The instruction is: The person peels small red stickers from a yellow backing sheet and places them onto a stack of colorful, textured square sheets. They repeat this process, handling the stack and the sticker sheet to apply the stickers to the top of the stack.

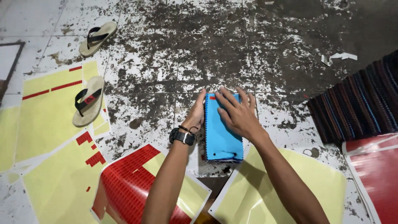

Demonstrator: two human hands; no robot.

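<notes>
Both hands (pixel 215 114) on blue swatch stack (pixel 222 132), sheets (pixel 253 195) near.

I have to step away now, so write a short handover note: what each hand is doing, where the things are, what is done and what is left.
Left hand, wristwatch on, braces the left edge of the blue swatch stack.
Right hand lies flat on its top end.
The stack lies on the stained tile floor, between yellow sheets; red label sheet by the left arm.
Done: stack looks squared up.
Left: cannot tell.
</notes>
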